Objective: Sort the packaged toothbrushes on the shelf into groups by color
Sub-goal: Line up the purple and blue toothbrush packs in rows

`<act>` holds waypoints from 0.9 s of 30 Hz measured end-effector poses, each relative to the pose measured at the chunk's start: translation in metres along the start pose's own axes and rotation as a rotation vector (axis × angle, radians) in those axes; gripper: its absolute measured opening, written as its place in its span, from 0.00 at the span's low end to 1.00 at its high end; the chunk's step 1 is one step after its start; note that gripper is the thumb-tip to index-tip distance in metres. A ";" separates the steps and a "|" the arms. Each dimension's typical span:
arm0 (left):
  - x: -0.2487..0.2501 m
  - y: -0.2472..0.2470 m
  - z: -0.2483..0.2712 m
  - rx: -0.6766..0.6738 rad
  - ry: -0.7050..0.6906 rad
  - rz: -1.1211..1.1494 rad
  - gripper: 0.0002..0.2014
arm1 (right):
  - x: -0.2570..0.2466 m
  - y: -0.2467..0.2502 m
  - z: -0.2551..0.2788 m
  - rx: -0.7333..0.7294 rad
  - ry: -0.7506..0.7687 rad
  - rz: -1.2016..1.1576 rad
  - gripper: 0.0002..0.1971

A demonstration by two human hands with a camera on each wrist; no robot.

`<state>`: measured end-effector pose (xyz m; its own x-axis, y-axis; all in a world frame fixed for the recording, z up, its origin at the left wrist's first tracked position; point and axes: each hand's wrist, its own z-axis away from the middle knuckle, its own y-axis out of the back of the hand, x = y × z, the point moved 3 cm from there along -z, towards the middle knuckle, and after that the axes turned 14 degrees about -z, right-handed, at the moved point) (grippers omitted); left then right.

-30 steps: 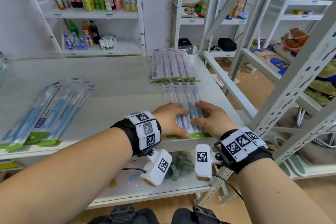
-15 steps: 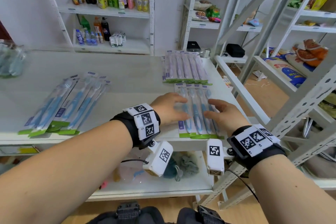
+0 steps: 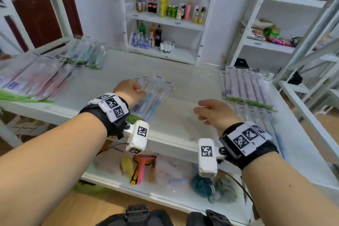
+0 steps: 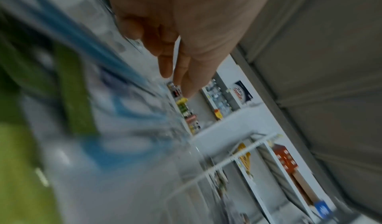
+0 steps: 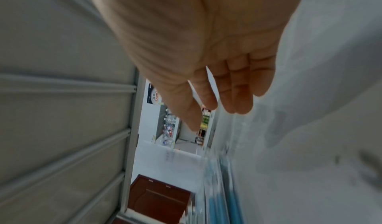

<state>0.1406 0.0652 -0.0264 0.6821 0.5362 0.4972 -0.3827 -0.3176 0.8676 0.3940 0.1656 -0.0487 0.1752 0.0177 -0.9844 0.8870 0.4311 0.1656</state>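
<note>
nearest, the right hand (image 3: 213,113) hovers over bare shelf (image 3: 183,82), fingers loosely spread and empty. just beyond, the left hand (image 3: 129,91) lies on a loose fan of blue toothbrush packs (image 3: 152,97); whether its fingers press or pinch them cannot be told, as the wrist view is blurred. to the right, a second blue row (image 3: 256,115) sits at the front edge with a purple row (image 3: 244,86) touching behind it. far left, a pink stack (image 3: 36,79) and, behind it, a teal stack (image 3: 88,55).

risks, as judged: the slick packs are fanned unevenly, so a one-handed drag may scatter them or tip one over the front lip; blue lies in two places well apart, so merging could disturb the adjacent purple row.
</note>
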 end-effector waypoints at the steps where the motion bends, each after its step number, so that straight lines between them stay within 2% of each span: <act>1: -0.016 0.004 -0.001 -0.027 0.036 -0.021 0.16 | -0.001 -0.016 -0.003 -0.016 -0.018 -0.006 0.20; 6: -0.069 0.006 -0.005 -0.132 0.121 -0.044 0.35 | -0.003 -0.084 -0.013 -0.067 -0.102 0.043 0.24; 12: -0.089 0.002 -0.007 -0.249 0.086 -0.002 0.45 | -0.004 -0.125 -0.020 -0.026 -0.140 0.321 0.31; 16: -0.096 0.003 -0.009 -0.228 0.068 -0.017 0.42 | -0.010 -0.135 -0.020 -0.070 -0.135 0.472 0.21; 18: -0.098 0.004 -0.010 -0.222 0.062 -0.014 0.38 | -0.012 -0.136 -0.020 -0.095 -0.148 0.506 0.20; 22: -0.100 0.008 -0.012 -0.201 0.041 -0.064 0.30 | -0.013 -0.136 -0.019 -0.106 -0.169 0.506 0.19; 27: -0.096 0.012 -0.011 -0.243 0.046 -0.150 0.31 | -0.011 -0.128 -0.016 -0.052 -0.209 0.373 0.15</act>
<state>0.0632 0.0186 -0.0639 0.7155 0.5999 0.3580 -0.4215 -0.0380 0.9060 0.2717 0.1245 -0.0605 0.5678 0.0001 -0.8232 0.7243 0.4752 0.4996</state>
